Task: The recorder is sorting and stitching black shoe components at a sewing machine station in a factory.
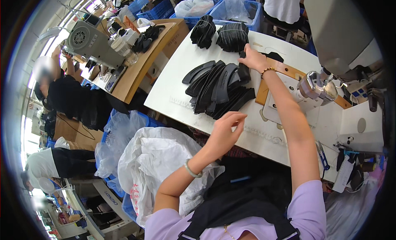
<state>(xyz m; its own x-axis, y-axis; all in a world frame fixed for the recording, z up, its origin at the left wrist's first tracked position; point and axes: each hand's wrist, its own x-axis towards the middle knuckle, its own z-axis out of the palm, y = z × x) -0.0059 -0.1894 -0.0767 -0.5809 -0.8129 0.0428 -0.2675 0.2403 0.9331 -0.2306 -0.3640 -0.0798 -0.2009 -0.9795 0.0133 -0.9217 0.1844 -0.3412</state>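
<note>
A loose pile of black curved fabric pieces point(212, 87) is fanned out on the white sewing table point(165, 85). Behind it stand two bundles of similar dark pieces, a smaller bundle point(203, 31) and a banded bundle point(232, 36). My right hand point(253, 60) reaches to the pile's far right side, fingers closed on a black piece whose outline is partly covered by them. Close to the table's front edge, my left hand point(227, 130) hovers beside the pile's near end. Its fingers are loosely bent with the thumb apart, and nothing shows in them.
On the right stands a sewing machine point(315, 87), with wooden guide strips point(262, 92) around its plate. A blue-handled cutter point(323, 156) lies at the right front edge. Left of me is a white sack point(161, 157); blue crates point(237, 13) stand behind the table. Other people work at the left.
</note>
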